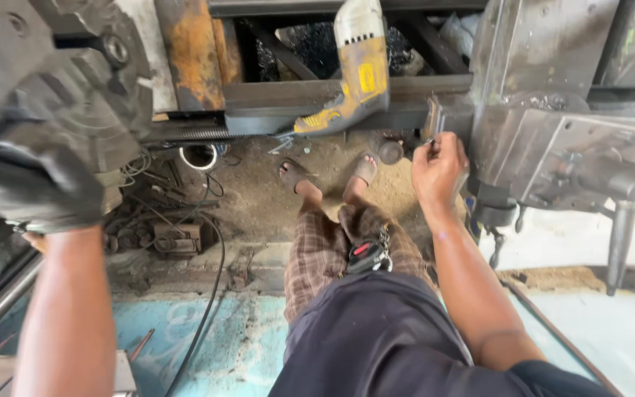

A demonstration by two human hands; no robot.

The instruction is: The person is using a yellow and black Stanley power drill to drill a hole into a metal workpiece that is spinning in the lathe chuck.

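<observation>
Two hands at a lathe, a drill resting on its bed

The left hand point(34, 187), in a dark glove, lies against the big grey chuck point(75, 81); its fingers are wrapped in the blurred glove, so I cannot tell whether they are spread or closed. The right hand point(439, 173) has its fingers curled tight around a small metal handle point(431, 147) at the edge of the grey carriage point(553, 132), which stands just past the knuckles. A yellow and grey electric drill point(354, 70) lies on the dark bed rails point(295, 95), between the two hands and apart from both, its long axis slanting, the bit end pointing down towards the floor point(259, 198). No container shows near either hand.
</observation>
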